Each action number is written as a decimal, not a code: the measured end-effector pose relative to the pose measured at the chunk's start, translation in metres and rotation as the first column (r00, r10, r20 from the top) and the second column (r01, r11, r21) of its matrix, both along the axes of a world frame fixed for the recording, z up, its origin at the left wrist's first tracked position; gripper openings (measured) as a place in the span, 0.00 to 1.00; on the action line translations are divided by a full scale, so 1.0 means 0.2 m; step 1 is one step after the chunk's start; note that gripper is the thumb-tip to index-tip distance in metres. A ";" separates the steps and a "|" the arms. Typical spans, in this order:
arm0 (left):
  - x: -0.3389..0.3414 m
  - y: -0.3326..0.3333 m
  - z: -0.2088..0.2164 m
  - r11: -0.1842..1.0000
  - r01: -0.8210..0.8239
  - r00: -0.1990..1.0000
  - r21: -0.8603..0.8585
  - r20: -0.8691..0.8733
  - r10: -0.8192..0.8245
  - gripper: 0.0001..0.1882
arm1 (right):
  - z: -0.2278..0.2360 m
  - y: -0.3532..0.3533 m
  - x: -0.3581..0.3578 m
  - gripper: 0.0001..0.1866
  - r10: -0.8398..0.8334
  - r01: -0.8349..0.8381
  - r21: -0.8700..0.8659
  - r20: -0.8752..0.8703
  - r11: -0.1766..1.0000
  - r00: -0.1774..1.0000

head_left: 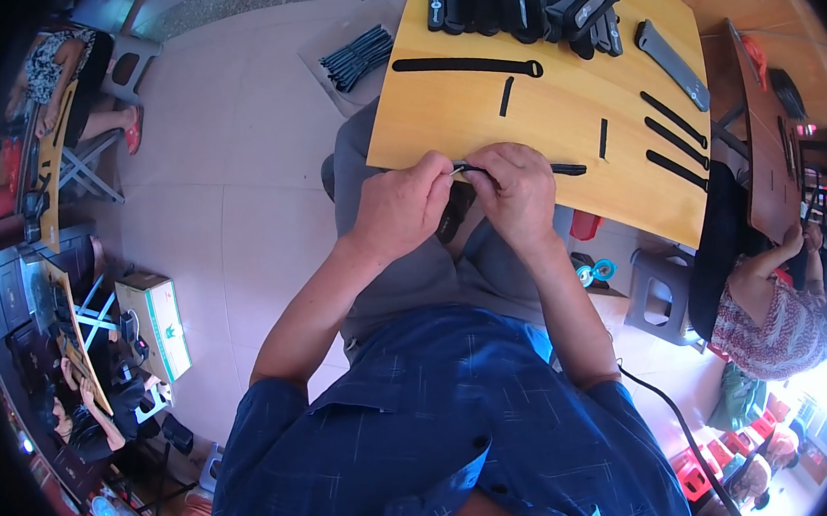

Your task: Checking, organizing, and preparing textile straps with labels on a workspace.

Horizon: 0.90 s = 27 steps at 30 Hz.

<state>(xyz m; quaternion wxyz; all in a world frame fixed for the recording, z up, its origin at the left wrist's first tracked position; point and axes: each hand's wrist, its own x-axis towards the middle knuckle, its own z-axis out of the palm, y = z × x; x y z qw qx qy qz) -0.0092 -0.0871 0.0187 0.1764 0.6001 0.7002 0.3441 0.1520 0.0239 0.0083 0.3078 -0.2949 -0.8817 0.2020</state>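
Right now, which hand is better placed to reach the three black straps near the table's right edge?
Probably the right hand: it is nearer to the three black straps, and the left hand is farther away. Both hands pinch a dark piece, so neither looks free.

Left forearm [307, 313] slants inward, right forearm [581, 328] leans in from the other side! Left hand [404, 201] curls, thumb and forefinger pinching; right hand [518, 188] sits just beside, knuckles up, fingers bent.

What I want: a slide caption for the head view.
Left hand and right hand handle a black strip at a table bearing black straps.
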 end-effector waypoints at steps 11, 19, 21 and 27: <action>0.01 0.01 0.03 1.000 -0.012 0.998 -0.004 0.060 0.012 0.09 | 0.00 -0.01 0.00 0.08 -0.008 0.008 -0.004 0.002 1.000 1.000; 0.03 0.00 -0.03 0.999 -0.040 0.962 -0.009 0.272 0.041 0.15 | -0.01 -0.01 0.00 0.07 -0.011 0.011 -0.010 -0.015 1.000 1.000; 0.03 -0.01 -0.04 0.999 -0.042 0.948 -0.017 0.316 0.045 0.15 | -0.01 -0.01 0.00 0.07 -0.009 0.009 -0.011 -0.018 1.000 1.000; 0.04 0.00 -0.04 0.998 -0.053 0.924 -0.041 0.378 0.065 0.14 | -0.01 -0.01 0.00 0.08 -0.018 0.018 -0.035 -0.010 0.999 1.000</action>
